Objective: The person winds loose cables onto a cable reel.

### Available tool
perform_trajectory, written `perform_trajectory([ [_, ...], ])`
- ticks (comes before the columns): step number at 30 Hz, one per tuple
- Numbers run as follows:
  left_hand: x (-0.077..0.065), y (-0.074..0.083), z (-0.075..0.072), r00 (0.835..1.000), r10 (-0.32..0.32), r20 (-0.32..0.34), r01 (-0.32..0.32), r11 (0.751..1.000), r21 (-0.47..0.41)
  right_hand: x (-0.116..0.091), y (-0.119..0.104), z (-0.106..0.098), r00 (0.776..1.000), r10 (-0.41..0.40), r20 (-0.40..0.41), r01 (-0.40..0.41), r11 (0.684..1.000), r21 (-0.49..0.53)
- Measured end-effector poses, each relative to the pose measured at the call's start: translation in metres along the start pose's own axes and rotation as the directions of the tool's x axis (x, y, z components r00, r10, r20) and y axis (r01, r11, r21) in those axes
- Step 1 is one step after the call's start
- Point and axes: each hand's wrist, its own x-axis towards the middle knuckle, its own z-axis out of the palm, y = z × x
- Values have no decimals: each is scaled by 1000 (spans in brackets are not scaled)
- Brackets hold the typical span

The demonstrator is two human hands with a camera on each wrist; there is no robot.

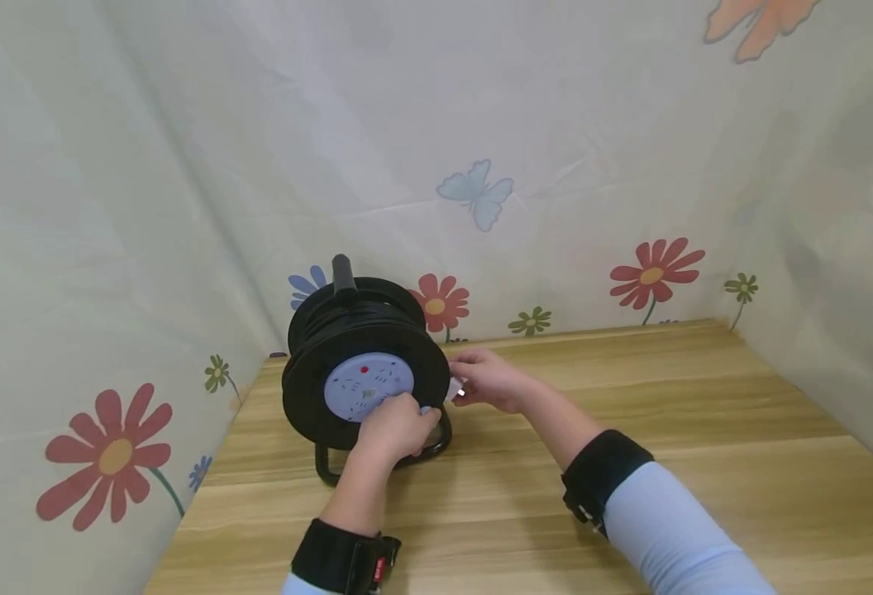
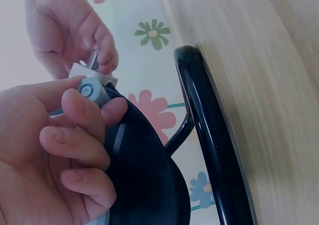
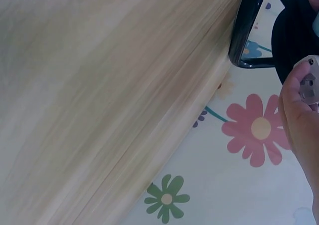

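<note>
A black cable reel (image 1: 306, 401) stands on its tubular frame at the left of the table, black cable wound on its drum. Its front carries a pale blue socket panel (image 1: 349, 382) with a red button. My left hand (image 1: 395, 428) is at the lower right of this face, its fingers round a small grey-blue winding knob (image 2: 93, 91). Beside the reel's right rim, my right hand (image 1: 492, 380) holds a white plug (image 1: 455, 388) with metal pins showing. In the right wrist view, the plug (image 3: 310, 83) sits between fingers at the frame's edge.
The wood-grain table (image 1: 667, 430) reaches back to a pale sheet (image 1: 570, 107) printed with flowers and butterflies. Sheeting also hangs along both sides. The reel's black carrying handle (image 1: 343, 279) rises at the top, and its bent-tube foot (image 1: 328, 467) rests on the table.
</note>
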Motion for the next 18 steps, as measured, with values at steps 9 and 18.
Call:
perform_trajectory([
  [9, -2, -5, 1, 1000, 0, 24, -1, 998, 55, -1, 5, 5, 998, 28, 57, -28, 1000, 3],
  [18, -1, -6, 1, 999, -29, 18, 27, 995, 93, -3, 8, 2, 991, -48, 127, 68, 985, -158],
])
